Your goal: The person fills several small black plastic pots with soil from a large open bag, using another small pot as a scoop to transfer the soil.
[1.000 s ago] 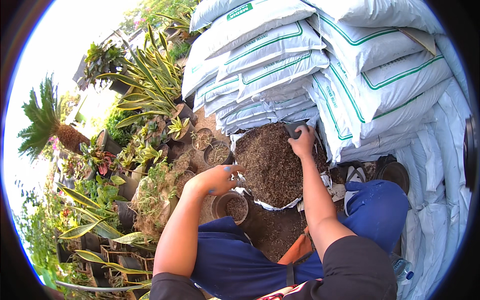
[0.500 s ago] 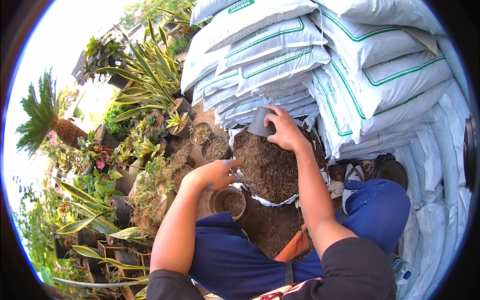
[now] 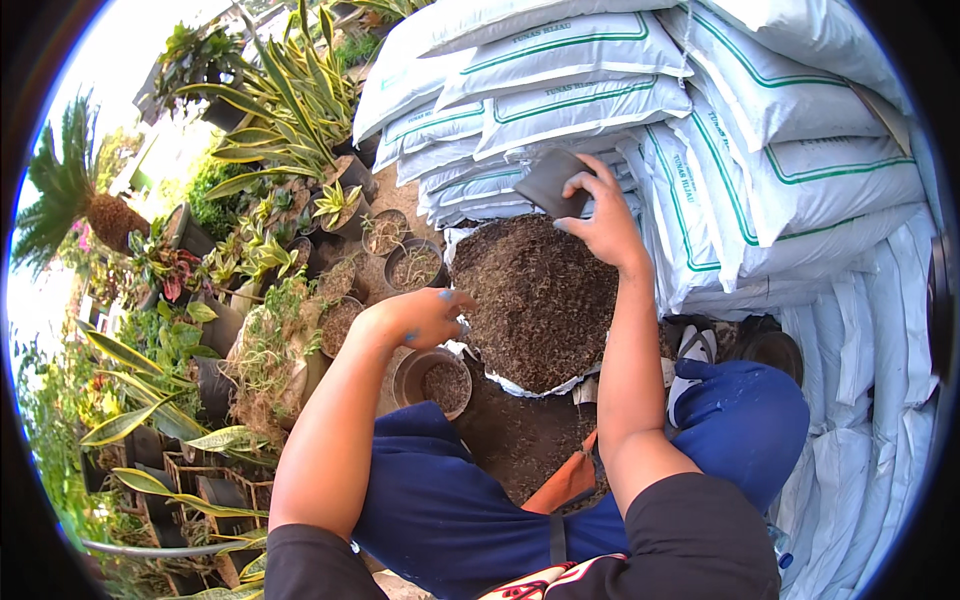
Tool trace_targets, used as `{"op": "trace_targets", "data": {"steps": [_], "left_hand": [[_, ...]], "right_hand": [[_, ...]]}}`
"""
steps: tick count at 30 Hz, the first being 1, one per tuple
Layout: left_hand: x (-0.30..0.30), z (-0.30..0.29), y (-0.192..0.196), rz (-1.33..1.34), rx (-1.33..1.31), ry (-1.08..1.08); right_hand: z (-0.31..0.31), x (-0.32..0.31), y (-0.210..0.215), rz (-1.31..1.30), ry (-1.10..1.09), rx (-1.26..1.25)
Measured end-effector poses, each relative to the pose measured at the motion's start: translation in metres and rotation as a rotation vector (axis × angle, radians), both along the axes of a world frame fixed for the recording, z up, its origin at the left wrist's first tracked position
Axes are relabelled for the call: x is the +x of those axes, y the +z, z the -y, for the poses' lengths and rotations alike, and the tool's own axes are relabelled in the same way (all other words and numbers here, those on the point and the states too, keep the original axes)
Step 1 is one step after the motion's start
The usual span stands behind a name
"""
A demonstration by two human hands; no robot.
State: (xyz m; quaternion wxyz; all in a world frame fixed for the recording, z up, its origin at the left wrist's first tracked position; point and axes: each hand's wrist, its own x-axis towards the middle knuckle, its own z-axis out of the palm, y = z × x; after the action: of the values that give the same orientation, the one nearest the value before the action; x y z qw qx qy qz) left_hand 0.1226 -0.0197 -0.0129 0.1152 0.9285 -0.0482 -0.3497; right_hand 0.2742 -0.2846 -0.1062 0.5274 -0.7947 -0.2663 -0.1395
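My right hand (image 3: 607,222) grips a small dark grey plant pot (image 3: 546,183) by its side, thumb and fingers round it. The pot is tilted and held above the far edge of a heap of dark brown potting soil (image 3: 530,300). That soil rests in a white sack whose rim shows at the near side. My left hand (image 3: 420,318) hovers at the left edge of the heap, holding nothing, its fingers loosely bent and apart. Blue smudges mark its skin. Just below it stands a round pot (image 3: 403,380) with some soil inside.
Stacked white sacks (image 3: 570,55) with green lines rise behind and to the right. Potted plants (image 3: 290,110) crowd the left, with small soil-filled pots (image 3: 413,268) near the heap. An orange object (image 3: 563,482) lies between my legs; a dark pot (image 3: 775,352) stands by my right knee.
My right hand has lifted the pot up and to the right, off the soil, and tipped it differently. My left hand stays by the heap's left edge. The whole view has shifted slightly.
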Motion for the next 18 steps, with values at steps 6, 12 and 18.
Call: {"op": "trace_targets", "data": {"steps": [6,12,18], "left_hand": [[0.005,0.0,-0.011,0.012,0.021,-0.045],[-0.007,-0.007,-0.002,0.013,-0.027,0.024],[-0.023,-0.009,0.001,0.016,0.01,0.073]], "right_hand": [[-0.02,0.042,-0.1,-0.18,-0.389,0.091],[-0.061,0.05,-0.147,-0.415,-0.702,0.007],[-0.064,0.068,-0.138,-0.244,-0.231,-0.088]]}}
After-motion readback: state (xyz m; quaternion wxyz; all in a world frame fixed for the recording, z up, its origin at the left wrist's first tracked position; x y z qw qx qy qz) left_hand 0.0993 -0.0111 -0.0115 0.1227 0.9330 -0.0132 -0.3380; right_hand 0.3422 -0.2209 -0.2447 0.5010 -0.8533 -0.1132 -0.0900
